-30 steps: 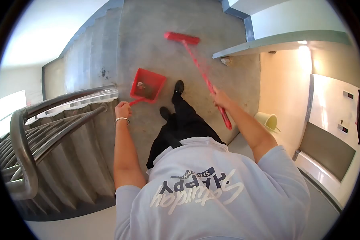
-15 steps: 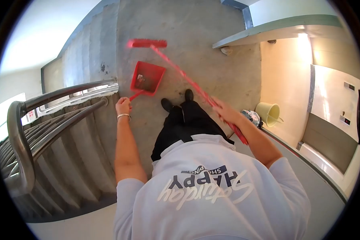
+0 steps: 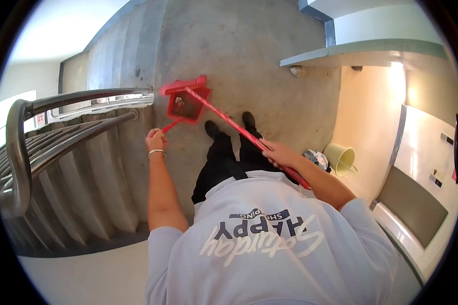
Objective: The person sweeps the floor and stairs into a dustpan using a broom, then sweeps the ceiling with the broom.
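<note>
My left hand (image 3: pixel 156 140), with a bracelet at the wrist, is closed round the short handle of a red dustpan (image 3: pixel 194 107). Some small debris (image 3: pixel 179 101) lies inside the pan, which rests on the grey floor. The fingers of my right hand (image 3: pixel 277 153) are wrapped round the long red handle of a broom (image 3: pixel 224 118). The broom's red head (image 3: pixel 184 85) is at the far edge of the dustpan and overlaps it in view; whether the two touch I cannot tell.
A metal handrail (image 3: pixel 86 95) and descending stairs (image 3: pixel 94 188) are on the left, with more steps (image 3: pixel 122 48) beyond. To the right stand a pale yellow bucket (image 3: pixel 339 157) and a patterned bag (image 3: pixel 316 158). A ledge (image 3: pixel 361 49) juts in at the upper right.
The broom head has swung left, then come closer to me, from the open floor to the dustpan's far edge. My right hand has moved slightly down. My feet have shifted and now stand side by side.
</note>
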A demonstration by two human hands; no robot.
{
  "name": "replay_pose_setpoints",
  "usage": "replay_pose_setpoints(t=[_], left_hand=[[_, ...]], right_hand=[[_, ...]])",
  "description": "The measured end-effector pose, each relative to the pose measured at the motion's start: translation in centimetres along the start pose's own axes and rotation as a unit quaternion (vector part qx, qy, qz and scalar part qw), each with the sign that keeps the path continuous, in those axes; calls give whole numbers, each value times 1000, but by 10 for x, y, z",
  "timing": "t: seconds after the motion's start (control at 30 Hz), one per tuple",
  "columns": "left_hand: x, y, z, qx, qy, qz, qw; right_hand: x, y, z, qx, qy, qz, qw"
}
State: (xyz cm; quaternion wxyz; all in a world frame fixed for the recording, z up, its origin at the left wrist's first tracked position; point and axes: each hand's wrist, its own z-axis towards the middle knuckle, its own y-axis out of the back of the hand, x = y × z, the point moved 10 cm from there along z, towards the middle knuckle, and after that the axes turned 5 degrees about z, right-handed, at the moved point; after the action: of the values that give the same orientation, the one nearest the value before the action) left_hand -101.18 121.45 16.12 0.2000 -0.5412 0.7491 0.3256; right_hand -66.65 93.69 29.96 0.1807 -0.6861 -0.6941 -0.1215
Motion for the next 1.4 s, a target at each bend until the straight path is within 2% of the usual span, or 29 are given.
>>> replay_pose_setpoints(t=[0.17, 0.23, 0.37, 0.43, 0.5, 0.6, 0.63, 0.7, 0.77, 0.83, 0.87, 0.9, 1.0, 1.07, 1.1, 1.13, 1.17, 1.2, 1.27, 1.4], left_hand=[[1, 8, -26, -32, 14, 14, 999], [11, 10, -42, -22, 25, -8, 999], [36, 16, -86, -56, 52, -52, 996], [50, 16, -114, -88, 58, -65, 992], [71, 11, -135, -97, 53, -83, 990], [99, -1, -170, -112, 64, -116, 985], [110, -6, -179, -121, 76, -133, 981], [131, -11, -196, -125, 98, -155, 975], [150, -19, -212, -129, 118, -179, 968], [164, -20, -227, -145, 129, -192, 962], [171, -21, -233, -151, 130, -201, 959], [181, -20, -236, -155, 130, -201, 959], [205, -26, -246, -163, 136, -204, 956], [218, -26, -247, -162, 136, -203, 956], [223, -26, -245, -159, 127, -186, 961], [230, -28, -243, -156, 120, -171, 965], [240, -29, -240, -154, 117, -177, 965], [247, -27, -238, -143, 119, -164, 969], [259, -27, -234, -133, 117, -150, 973], [264, -27, -227, -136, 116, -142, 974]], right_hand=[[11, 38, -32, 26, -12, 72, 997], [39, 79, -1, -41, 76, -4, 996], [121, 136, 88, -73, 203, -127, 968], [167, 150, 122, -79, 236, -184, 951], [203, 153, 159, -111, 246, -268, 925], [236, 129, 175, -91, 249, -310, 913], [237, 119, 174, -90, 210, -353, 907], [223, 115, 174, -88, 170, -403, 895], [190, 95, 186, -60, 240, -471, 847], [123, 103, 189, -39, 232, -504, 831], [92, 108, 167, 2, 165, -522, 837], [72, 113, 141, -1, 159, -546, 823], [25, 139, 73, 26, 151, -544, 825], [29, 142, 23, 75, 300, -480, 821], [36, 140, 1, 72, 301, -482, 820], [31, 153, -14, 65, 161, -425, 888], [11, 163, -25, 53, 18, -357, 932], [3, 158, -31, 52, 17, -361, 931], [-8, 156, -36, 8, 9, -267, 964], [-48, 122, -7, -17, 36, -217, 975]])
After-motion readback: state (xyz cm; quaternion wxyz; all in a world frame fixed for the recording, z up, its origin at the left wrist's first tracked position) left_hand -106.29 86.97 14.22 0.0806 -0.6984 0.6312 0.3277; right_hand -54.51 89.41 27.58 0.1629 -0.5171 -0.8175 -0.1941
